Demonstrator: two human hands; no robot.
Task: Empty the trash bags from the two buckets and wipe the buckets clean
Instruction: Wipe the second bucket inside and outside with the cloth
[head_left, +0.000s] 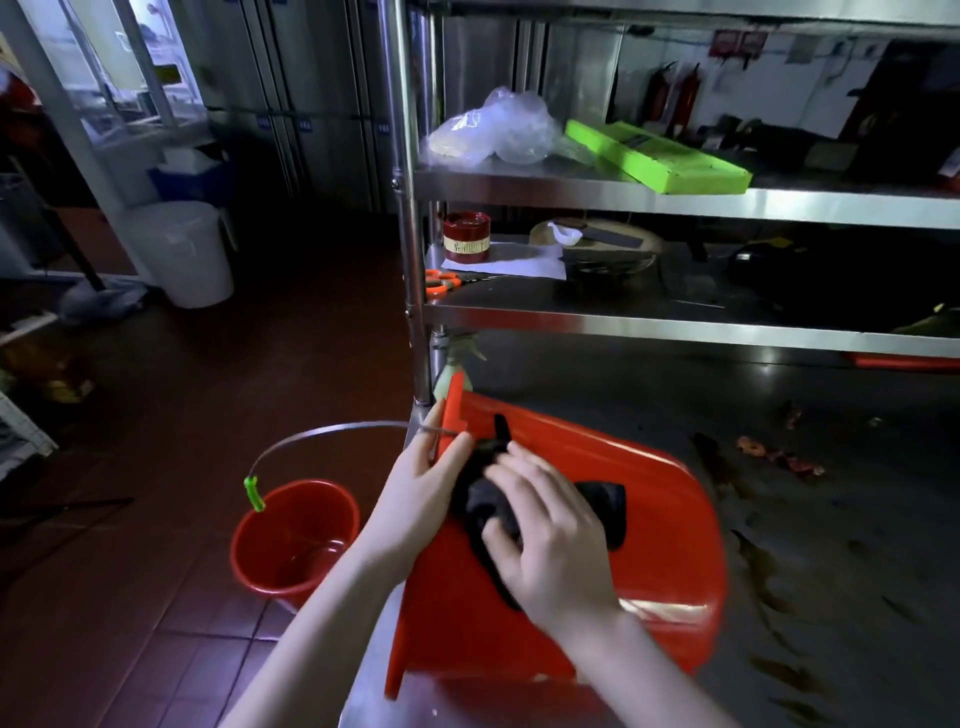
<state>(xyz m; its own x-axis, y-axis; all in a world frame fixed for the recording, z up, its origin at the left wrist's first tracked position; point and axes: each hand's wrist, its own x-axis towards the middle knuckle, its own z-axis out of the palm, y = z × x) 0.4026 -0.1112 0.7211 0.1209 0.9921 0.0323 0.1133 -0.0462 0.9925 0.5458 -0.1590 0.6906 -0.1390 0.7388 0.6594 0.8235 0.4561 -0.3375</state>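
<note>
A red bucket (291, 540) stands on the floor off the table's (831, 519) left edge. My left hand (421, 488) steadies the second red bucket's (649, 519) rim, lying at that edge; my right hand's (550, 540) fingers press a black cloth (602, 509) against it.

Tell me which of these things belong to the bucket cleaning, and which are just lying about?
Part of the job: red bucket on the table, black cloth, red bucket on the floor, left hand, right hand.

Just lying about: orange scissors, green slicer, plastic bags, white bucket.
</note>
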